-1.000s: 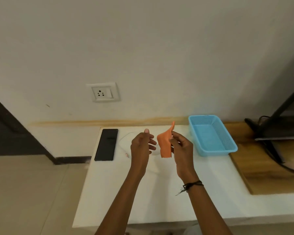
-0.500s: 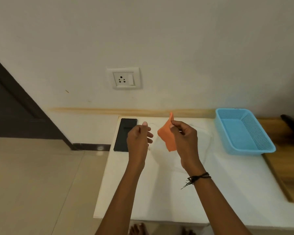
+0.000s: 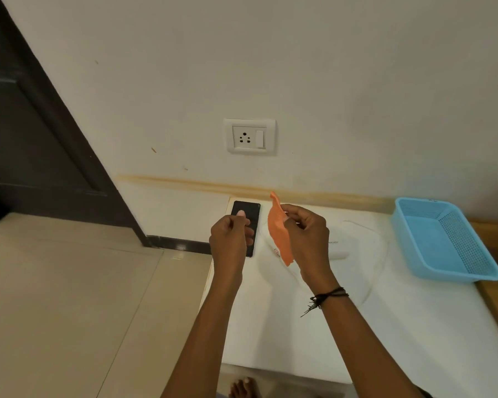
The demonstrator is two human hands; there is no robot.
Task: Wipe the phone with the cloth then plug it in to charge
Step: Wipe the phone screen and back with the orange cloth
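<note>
Phone [image 3: 253, 208], black, flat on the far left corner of the white table [image 3: 299, 340]; near end hidden behind the left hand [image 3: 230, 242], raised, fingers curled in, thumb tip on forefinger, nothing seen in it; contact with the phone cannot be told. Wall socket [image 3: 249, 136] above, on the far wall. Orange cloth [image 3: 279, 234], hanging, pinched near its top by the right hand [image 3: 308, 242]. White charger [image 3: 338, 249], partly behind that hand; cable [image 3: 275, 250] faint against the table. Blue basket [image 3: 457, 275], far right.
</note>
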